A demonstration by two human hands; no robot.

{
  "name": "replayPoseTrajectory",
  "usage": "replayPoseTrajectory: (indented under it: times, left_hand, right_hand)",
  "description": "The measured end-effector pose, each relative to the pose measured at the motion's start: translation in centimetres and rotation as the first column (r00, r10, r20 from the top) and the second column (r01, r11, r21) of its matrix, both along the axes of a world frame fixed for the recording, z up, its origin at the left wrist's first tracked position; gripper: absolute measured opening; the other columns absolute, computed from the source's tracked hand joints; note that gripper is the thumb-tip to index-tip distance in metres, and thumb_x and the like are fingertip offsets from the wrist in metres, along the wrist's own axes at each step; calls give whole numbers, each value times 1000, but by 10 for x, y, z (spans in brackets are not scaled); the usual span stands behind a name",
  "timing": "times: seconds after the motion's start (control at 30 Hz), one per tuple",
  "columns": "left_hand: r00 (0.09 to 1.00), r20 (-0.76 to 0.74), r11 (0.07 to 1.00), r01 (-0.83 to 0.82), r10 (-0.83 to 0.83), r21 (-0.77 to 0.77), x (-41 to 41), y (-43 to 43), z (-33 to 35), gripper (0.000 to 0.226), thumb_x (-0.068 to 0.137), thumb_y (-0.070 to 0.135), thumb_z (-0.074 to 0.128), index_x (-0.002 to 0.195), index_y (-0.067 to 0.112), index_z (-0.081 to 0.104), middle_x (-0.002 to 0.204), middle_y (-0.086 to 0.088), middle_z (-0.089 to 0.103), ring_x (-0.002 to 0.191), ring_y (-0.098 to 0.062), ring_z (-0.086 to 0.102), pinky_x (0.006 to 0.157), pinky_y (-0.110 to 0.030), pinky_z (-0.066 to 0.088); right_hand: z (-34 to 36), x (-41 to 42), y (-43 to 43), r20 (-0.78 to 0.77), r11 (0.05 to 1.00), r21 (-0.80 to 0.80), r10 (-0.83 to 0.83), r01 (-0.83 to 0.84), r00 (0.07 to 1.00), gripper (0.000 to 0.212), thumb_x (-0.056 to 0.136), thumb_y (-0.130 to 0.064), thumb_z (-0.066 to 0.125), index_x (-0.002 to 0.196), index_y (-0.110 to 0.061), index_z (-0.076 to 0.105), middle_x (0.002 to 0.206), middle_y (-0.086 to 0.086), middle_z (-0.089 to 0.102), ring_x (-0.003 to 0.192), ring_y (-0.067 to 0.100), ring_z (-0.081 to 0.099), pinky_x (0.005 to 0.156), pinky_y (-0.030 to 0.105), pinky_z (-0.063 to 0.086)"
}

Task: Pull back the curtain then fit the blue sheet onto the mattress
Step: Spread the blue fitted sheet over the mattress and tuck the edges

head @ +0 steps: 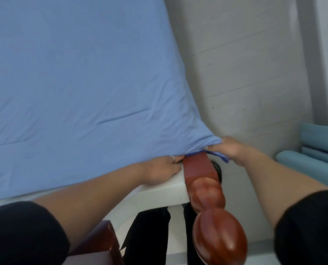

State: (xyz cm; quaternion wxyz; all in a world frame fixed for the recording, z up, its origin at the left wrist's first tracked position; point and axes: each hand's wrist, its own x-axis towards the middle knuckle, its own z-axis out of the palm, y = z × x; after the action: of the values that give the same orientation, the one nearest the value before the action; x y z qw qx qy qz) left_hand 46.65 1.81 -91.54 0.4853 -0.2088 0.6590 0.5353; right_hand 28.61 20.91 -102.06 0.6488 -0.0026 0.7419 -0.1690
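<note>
My left hand lies palm-down at the near corner of the bed, fingers together and curled, pinning the hem of the blue sheet against the white mattress. A ring shows on one finger. I judge it sits there to anchor the cloth so the corner does not spring back while the other side is worked. Just beside it, on the other side of the reddish-brown wooden bedpost, my right hand is closed around a bunch of the sheet's corner, a darker blue edge strip trailing out below the fist. The grip looks like a pull down and around the corner, with the post standing between my two hands and forcing the cloth to go past it.

The mattress edge below my left hand is bare white, so the corner is, by my reading, not yet tucked under.

Farther out, the sheet covers the whole mattress top that I can see. Its long axis runs away from me, up and toward the left of the view, and the corner I hold points toward me and to the right. Creases fan from that corner, which suggests tension toward my right fist.

Beyond the bed stands a pale block wall. At the far right there are teal rolled or padded shapes; I cannot tell what they are. No curtain is in view.
</note>
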Motion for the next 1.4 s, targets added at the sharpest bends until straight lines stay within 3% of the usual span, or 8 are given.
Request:
replayPoseTrajectory:
  times: [0.17, 0.37, 0.5, 0.6, 0.73, 0.87, 0.93, 1.4]
  left_hand:
    - [972, 176, 963, 188, -155, -194, -10, 11, 10, 54, 100, 45, 37, 137, 11, 56, 149, -13, 48, 134, -28, 48, 110, -33, 37]
    - [969, 242, 960, 117, -54, -254, -39, -16, 49, 42, 90, 35, 44, 120, 13, 64, 134, -12, 61, 120, -29, 59, 95, -33, 45]
    - [948, 19, 881, -287, 317, -377, -70, -48, 70, 25, 80, 36, 38, 74, 19, 55, 87, 0, 67, 84, -22, 64, 79, -36, 54]
    - [877, -80, 757, -453, 475, -472, -90, -81, 61, 30, 84, 36, 44, 104, 26, 65, 106, 7, 63, 99, -14, 61, 89, -30, 48]
    - [689, -59, 521, -599, 722, -608, -118, -121, 39, 7, 90, 17, 57, 94, 21, 62, 97, 1, 65, 93, -19, 64, 88, -32, 48]
    - [74, -79, 4, -758, 994, -652, -195, -152, 32, 22, 93, 3, 57, 71, 2, 62, 68, -19, 70, 57, -27, 64, 54, -31, 46]
    - [-49, -87, -94, -749, 995, -656, -243, -162, 41, 22, 91, 2, 58, 70, -1, 63, 59, -15, 67, 54, -27, 64, 55, -31, 45]
    - [-104, -417, -238, -928, 903, -285, -545, -483, 172, 17, 88, 9, 58, 79, 21, 66, 74, 1, 69, 74, -20, 68, 66, -28, 50]
  right_hand:
    - [23, 11, -30, -256, 830, 485, 437, -277, 862, 48, 92, -26, 52, 138, -11, 51, 143, 16, 51, 132, 34, 47, 108, 40, 40]
    - [98, 1, -134, -749, 983, -62, 69, -173, 659, 76, 84, -38, 46, 153, -12, 29, 155, 14, 33, 141, 32, 32, 116, 41, 29]
    - [96, 18, -169, -141, 983, -181, -46, 20, 989, 96, 91, -68, 46, 159, -19, -1, 166, 7, 12, 151, 20, 17, 123, 34, 16]
    - [79, -6, -163, 298, 997, 70, 19, -42, 954, 134, 45, -94, 64, 152, -19, 34, 150, 2, 48, 135, 21, 49, 113, 38, 39]
    - [61, -85, -178, 293, 847, -76, 523, -526, 800, 98, 69, -75, 71, 147, -20, 47, 147, -3, 50, 138, 19, 46, 110, 29, 38]
    - [65, -218, -237, 16, 800, 17, 600, -600, 800, 71, 89, -68, 46, 125, -8, 58, 141, 16, 55, 132, 26, 52, 97, 27, 41]
    - [77, -288, -268, -29, 803, 72, 595, -592, 803, 55, 91, -63, 46, 108, -13, 61, 122, 17, 64, 123, 29, 59, 87, 27, 45]
    - [249, -576, -665, -431, 812, -99, 486, -575, 760, 30, 91, -33, 56, 66, -18, 52, 63, 2, 54, 63, 19, 53, 61, 27, 39]
